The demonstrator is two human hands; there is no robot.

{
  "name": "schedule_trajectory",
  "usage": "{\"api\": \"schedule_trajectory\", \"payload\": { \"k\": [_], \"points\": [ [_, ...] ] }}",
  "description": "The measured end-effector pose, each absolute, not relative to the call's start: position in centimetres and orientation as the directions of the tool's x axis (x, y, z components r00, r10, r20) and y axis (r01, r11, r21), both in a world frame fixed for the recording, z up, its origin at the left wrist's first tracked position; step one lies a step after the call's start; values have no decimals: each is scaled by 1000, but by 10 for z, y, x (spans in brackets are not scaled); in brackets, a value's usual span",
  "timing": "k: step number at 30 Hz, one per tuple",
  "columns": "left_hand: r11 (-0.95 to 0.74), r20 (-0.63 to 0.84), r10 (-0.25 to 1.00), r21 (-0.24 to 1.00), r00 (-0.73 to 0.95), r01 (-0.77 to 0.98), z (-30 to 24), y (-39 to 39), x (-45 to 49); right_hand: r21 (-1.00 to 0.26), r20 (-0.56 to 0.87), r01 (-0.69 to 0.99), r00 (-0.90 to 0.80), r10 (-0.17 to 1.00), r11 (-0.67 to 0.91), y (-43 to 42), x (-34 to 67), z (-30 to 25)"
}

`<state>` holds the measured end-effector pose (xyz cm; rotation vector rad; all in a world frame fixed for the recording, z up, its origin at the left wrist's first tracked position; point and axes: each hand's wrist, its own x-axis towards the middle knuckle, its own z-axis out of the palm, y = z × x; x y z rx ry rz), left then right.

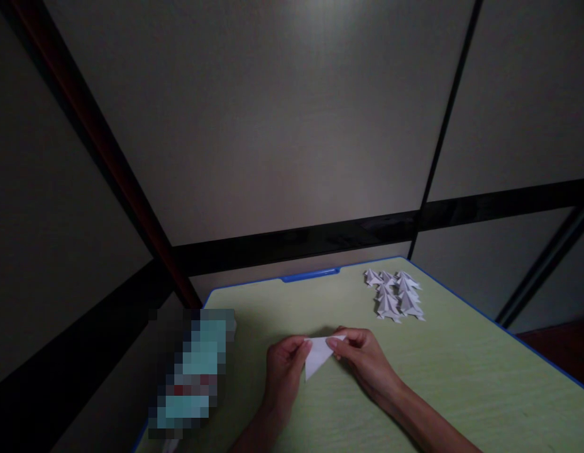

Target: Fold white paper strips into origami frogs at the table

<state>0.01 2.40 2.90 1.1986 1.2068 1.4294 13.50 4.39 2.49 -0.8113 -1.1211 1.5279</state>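
Note:
A small white sheet of paper (316,356), folded into a triangle with one point hanging down, is held just above the table. My left hand (285,371) pinches its upper left corner between thumb and fingers. At the upper right corner, my right hand (360,352) pinches it the same way, thumb on the near face. The fingers behind the paper are partly hidden. Beyond my right hand, several white folded paper figures (388,303) stand close together in rows on the table.
The light green table (254,314) has a blue edge and a blue handle (313,275) at its far side. On the left lies a pixelated teal item (197,371), its kind unclear. Pale panels with black bands (292,245) rise right behind the table.

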Motion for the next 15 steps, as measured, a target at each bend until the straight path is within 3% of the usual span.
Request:
{"api": "schedule_trajectory", "payload": {
  "k": [15],
  "points": [
    [-157,149,976,987,-160,-35,32,24,-1,-942,144,-332,-246,958,56,42,134,32]
  ]
}}
